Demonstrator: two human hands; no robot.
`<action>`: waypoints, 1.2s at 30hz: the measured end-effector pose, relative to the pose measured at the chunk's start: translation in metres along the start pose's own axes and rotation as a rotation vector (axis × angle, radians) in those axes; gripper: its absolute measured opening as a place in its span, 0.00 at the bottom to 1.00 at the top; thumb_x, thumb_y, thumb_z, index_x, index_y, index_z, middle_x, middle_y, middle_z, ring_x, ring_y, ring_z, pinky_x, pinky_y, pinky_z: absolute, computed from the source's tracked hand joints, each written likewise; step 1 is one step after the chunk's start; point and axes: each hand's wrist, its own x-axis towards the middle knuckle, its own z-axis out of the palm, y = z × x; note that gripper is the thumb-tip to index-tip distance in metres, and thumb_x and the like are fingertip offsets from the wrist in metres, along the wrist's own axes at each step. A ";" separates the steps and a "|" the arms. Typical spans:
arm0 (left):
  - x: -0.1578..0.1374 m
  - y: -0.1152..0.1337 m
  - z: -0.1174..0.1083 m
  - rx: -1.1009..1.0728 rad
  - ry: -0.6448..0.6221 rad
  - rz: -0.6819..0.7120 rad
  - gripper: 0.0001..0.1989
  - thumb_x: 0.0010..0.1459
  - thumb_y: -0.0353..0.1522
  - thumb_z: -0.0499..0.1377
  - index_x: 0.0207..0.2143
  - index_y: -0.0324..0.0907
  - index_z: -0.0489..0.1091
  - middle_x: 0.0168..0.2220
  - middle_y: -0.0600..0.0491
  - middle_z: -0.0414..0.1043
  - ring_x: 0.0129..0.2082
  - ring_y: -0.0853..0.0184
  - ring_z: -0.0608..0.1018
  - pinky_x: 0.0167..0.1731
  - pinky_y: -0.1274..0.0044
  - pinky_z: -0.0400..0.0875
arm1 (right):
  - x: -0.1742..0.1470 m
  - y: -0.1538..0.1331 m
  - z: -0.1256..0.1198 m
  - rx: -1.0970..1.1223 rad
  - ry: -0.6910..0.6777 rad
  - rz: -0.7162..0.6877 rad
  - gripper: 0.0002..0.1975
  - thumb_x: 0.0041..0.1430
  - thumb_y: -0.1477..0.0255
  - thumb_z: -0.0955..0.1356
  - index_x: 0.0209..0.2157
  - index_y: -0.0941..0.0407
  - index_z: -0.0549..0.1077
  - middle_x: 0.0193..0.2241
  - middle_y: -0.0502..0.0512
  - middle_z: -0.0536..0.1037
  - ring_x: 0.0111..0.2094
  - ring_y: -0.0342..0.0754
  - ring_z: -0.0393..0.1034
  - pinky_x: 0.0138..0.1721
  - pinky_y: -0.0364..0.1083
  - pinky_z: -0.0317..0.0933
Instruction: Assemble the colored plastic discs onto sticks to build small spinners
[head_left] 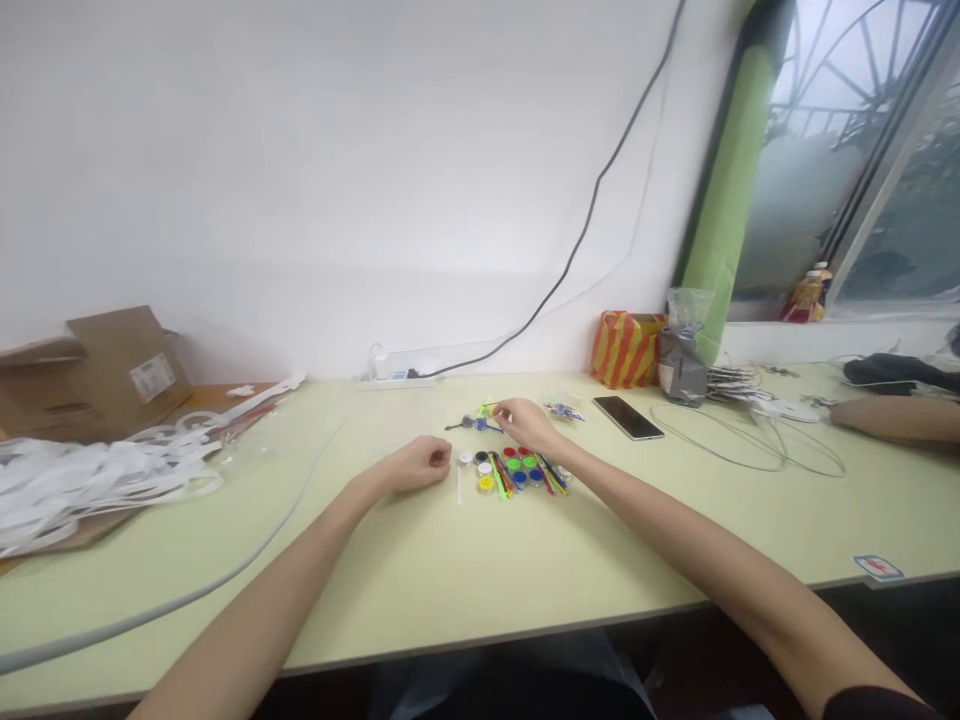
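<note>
My left hand (420,464) rests on the table with its fingers curled loosely, and nothing shows in them. Close by its fingertips are a white-capped jar (466,459) and a thin white stick (460,487). Beyond the jars, my right hand (523,424) reaches down with fingers together at some small blue pieces (482,425) and yellow-green pieces (485,410); whether it holds one is too small to tell. Several small jars stand in a cluster, including a yellow-capped jar (486,484) and blue-capped jars (519,479). Bundles of coloured strips (500,476) lie among them.
A phone (628,417) and a small packet (562,411) lie right of the pieces. A striped bag (627,348) and a grey bag (681,365) stand behind. White strips (112,480) and a cardboard box (127,365) are left. Another person's arm (896,417) enters at right.
</note>
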 end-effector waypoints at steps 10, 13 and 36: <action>-0.003 0.007 0.004 0.137 0.169 -0.019 0.09 0.55 0.33 0.54 0.23 0.43 0.58 0.22 0.57 0.61 0.23 0.69 0.62 0.26 0.76 0.53 | 0.041 -0.001 0.019 -0.024 -0.100 0.108 0.02 0.54 0.74 0.71 0.30 0.58 0.78 0.33 0.58 0.81 0.35 0.49 0.73 0.32 0.42 0.56; -0.001 0.014 0.003 0.169 0.320 -0.076 0.10 0.61 0.35 0.51 0.26 0.43 0.61 0.22 0.57 0.62 0.23 0.68 0.62 0.26 0.76 0.52 | 0.026 0.002 0.005 0.003 -0.061 0.117 0.02 0.53 0.74 0.70 0.28 0.59 0.75 0.30 0.56 0.80 0.31 0.47 0.71 0.30 0.42 0.55; 0.004 0.072 0.031 -0.051 0.281 0.163 0.17 0.70 0.44 0.48 0.38 0.42 0.68 0.35 0.52 0.72 0.34 0.65 0.73 0.35 0.74 0.67 | -0.069 -0.030 -0.012 0.479 0.235 -0.367 0.07 0.59 0.77 0.70 0.28 0.56 0.70 0.29 0.50 0.71 0.29 0.44 0.65 0.32 0.43 0.60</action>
